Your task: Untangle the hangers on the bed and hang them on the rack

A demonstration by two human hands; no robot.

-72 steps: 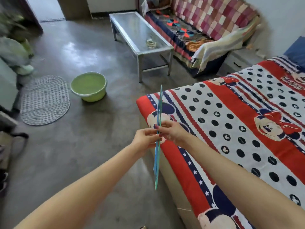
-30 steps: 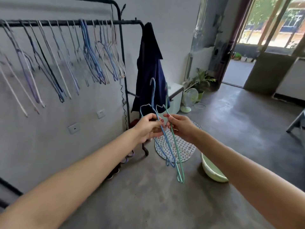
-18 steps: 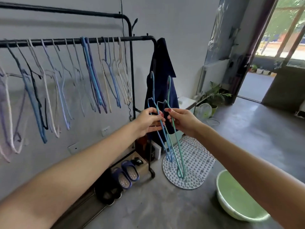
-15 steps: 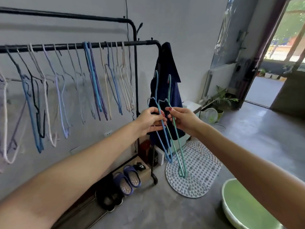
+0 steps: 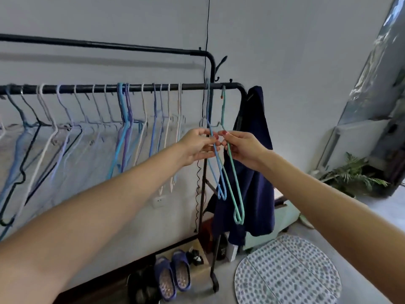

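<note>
We pinched blue hanger (image 5: pixel 215 154) in left hand (image 5: pixel 197 148), green hanger (image 5: pixel 234 183) in right hand (image 5: pixel 244 150); both hooks reached rack (image 5: pixel 192 86) rail. Many hangers (image 5: pixel 122 128) already hung; release left. Bed unseen.

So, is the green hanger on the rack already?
Yes: the green hanger has its hook over the rack bar; the right hand holds it.

No text, label, brand, number or sign can be read anywhere in the view.
</note>
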